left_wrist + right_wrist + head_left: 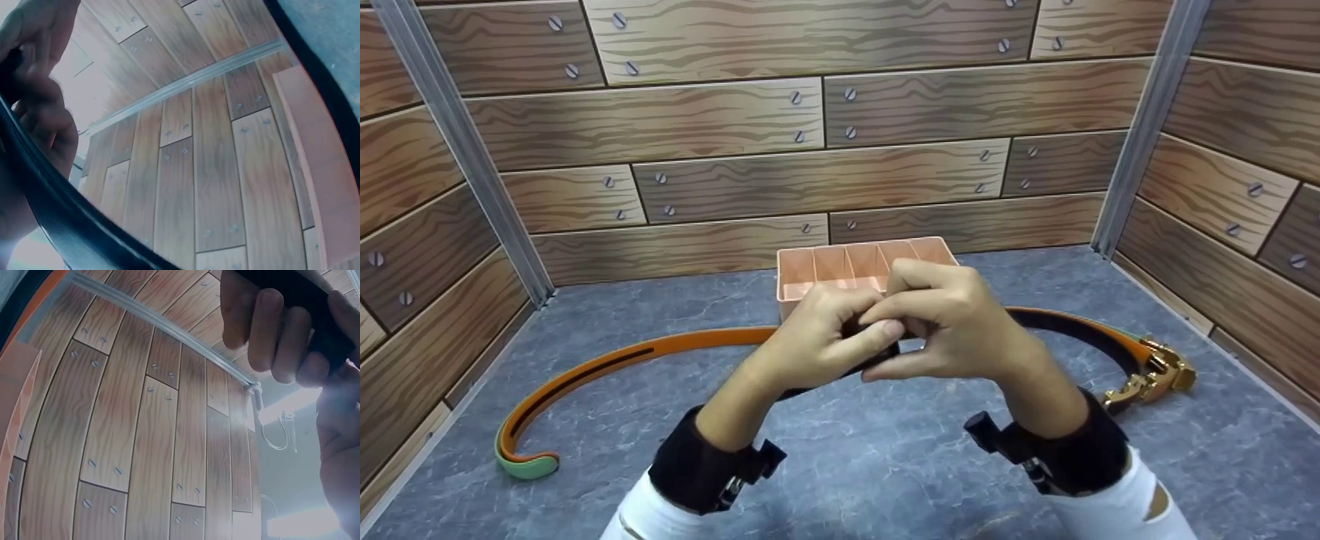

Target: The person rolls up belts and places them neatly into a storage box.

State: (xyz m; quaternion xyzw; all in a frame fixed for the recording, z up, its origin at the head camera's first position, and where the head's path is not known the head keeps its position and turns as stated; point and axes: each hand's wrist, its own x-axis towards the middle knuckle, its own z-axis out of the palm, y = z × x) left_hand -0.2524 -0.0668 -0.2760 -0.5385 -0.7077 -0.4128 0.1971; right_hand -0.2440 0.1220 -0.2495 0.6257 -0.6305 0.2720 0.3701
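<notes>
Black strap: long, smooth, dark flexible band (pixel 67 216), held above the middle of the grey marbled tabletop (pixel 870 465); any join to the belt below is hidden
Left hand: fingers curled round the strap (pixel 829 337), thumb along it
Right hand: bent fingers and thumb pinching the strap near its end (pixel 952 322), close against the left
Orange belt: orange, black and green flexible band (pixel 712 339), arched across the tabletop, its curled end towards the left edge; one band or several, cannot be told
Buckles: shiny gold metal fittings (pixel 1166 371) near the tabletop's right edge
Box: pale pink, open, divided rectangular tray (pixel 793 264) near the back edge, behind the hands
Slip hazard: the smooth strap could spring free if the right pinch loosens, its bend probably storing some tension
Snag hazard: a trailing length could catch the orange belt and drag the buckles
Knock hazard: a sudden forward release could strike the box
</notes>
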